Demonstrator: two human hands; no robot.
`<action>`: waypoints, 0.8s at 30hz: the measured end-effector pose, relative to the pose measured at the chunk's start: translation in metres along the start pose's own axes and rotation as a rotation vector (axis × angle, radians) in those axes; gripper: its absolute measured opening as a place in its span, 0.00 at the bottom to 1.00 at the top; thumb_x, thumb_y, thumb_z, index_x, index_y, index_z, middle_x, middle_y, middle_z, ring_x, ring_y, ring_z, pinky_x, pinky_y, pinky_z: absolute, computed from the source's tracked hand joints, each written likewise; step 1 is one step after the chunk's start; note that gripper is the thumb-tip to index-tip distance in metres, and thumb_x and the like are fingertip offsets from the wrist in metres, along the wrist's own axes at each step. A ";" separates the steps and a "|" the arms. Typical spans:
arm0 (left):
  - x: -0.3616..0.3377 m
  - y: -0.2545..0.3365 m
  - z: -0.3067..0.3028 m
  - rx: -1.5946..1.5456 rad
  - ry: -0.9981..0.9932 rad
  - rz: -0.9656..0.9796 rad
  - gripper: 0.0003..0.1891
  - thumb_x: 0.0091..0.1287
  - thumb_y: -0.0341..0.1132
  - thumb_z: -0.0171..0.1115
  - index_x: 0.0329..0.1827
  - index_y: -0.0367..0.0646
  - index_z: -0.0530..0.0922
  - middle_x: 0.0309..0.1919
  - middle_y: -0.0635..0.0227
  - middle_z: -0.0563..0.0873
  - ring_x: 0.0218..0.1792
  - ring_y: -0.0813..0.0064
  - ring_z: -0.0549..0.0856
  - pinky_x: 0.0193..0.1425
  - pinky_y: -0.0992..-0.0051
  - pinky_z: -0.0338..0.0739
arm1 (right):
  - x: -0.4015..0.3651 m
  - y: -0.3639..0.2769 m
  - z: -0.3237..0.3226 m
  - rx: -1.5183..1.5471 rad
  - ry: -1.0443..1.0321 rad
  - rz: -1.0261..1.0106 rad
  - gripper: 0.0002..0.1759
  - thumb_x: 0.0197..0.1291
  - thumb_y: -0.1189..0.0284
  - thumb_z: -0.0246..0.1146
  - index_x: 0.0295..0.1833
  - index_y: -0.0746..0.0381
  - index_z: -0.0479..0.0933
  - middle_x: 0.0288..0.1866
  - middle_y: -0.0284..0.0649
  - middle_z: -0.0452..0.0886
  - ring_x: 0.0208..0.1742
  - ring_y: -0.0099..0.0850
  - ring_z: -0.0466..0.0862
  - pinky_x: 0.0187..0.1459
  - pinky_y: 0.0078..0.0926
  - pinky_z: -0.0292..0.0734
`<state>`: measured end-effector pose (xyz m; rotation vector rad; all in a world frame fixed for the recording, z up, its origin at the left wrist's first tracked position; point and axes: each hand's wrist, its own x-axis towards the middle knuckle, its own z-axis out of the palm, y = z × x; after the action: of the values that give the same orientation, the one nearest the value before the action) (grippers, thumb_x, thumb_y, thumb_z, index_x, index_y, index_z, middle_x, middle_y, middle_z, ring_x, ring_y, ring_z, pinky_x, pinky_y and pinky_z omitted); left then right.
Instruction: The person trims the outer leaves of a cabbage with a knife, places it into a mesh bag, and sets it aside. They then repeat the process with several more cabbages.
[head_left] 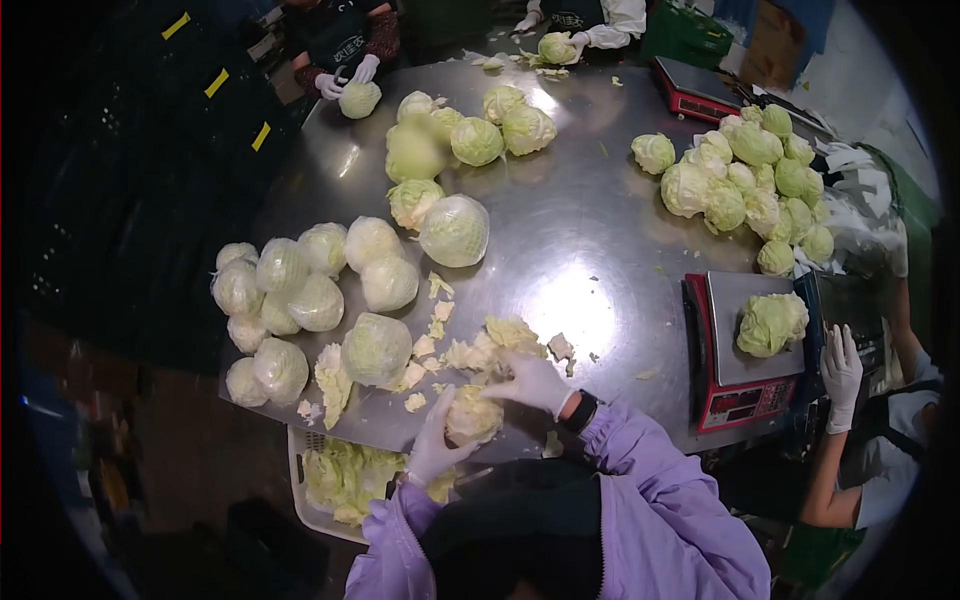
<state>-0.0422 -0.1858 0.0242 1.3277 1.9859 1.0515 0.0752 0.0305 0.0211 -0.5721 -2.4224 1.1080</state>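
My gloved left hand point(437, 445) is wrapped around the lower left side of a small trimmed cabbage point(473, 416), held just above the table's near edge. At the upper right of this cabbage is my gloved right hand point(536, 384), its fingers apart and the nearest fingertips against or very close to the cabbage. Beyond my hands lie torn cabbage leaves point(478, 352) and small core pieces point(561, 347). A larger cabbage point(376, 349) sits just to the left. Below the edge, a white basket point(297, 470) contains loose green leaves.
Several film-wrapped cabbages point(282, 265) are grouped on the left of the metal table point(590, 220). More cabbages point(740, 175) are piled at right, near a red scale point(745, 400) bearing one cabbage. A co-worker's gloved hand point(841, 375) is beside it; two people work at the far edge.
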 end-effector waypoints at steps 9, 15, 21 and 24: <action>0.006 0.017 -0.008 0.103 -0.124 0.098 0.43 0.51 0.33 0.73 0.71 0.39 0.62 0.70 0.49 0.65 0.72 0.50 0.62 0.75 0.62 0.58 | -0.003 0.009 0.018 -0.060 -0.365 0.104 0.21 0.53 0.53 0.65 0.38 0.61 0.80 0.29 0.47 0.82 0.35 0.46 0.84 0.37 0.39 0.78; 0.000 -0.028 -0.023 -0.223 -0.165 -0.062 0.47 0.50 0.29 0.75 0.73 0.40 0.56 0.73 0.53 0.60 0.74 0.60 0.59 0.75 0.66 0.56 | -0.010 0.021 0.008 0.094 -0.252 0.218 0.21 0.53 0.52 0.68 0.41 0.59 0.81 0.36 0.44 0.84 0.39 0.41 0.83 0.41 0.33 0.77; 0.002 -0.030 -0.026 -0.409 -0.154 -0.129 0.48 0.49 0.32 0.77 0.72 0.39 0.56 0.69 0.52 0.63 0.70 0.61 0.66 0.72 0.66 0.61 | -0.020 -0.018 0.028 0.060 -0.252 -0.003 0.24 0.51 0.56 0.70 0.47 0.62 0.79 0.39 0.48 0.82 0.44 0.47 0.81 0.46 0.39 0.76; 0.008 -0.016 -0.017 0.112 -0.085 -0.151 0.48 0.48 0.40 0.79 0.70 0.38 0.59 0.62 0.48 0.68 0.63 0.55 0.71 0.66 0.63 0.68 | -0.017 -0.029 0.029 -0.101 -0.275 -0.116 0.18 0.55 0.62 0.66 0.45 0.63 0.78 0.37 0.47 0.81 0.41 0.47 0.80 0.45 0.42 0.75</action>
<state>-0.0664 -0.1870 0.0206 1.2354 2.0706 0.8128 0.0685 -0.0129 0.0234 -0.3219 -2.7209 1.0810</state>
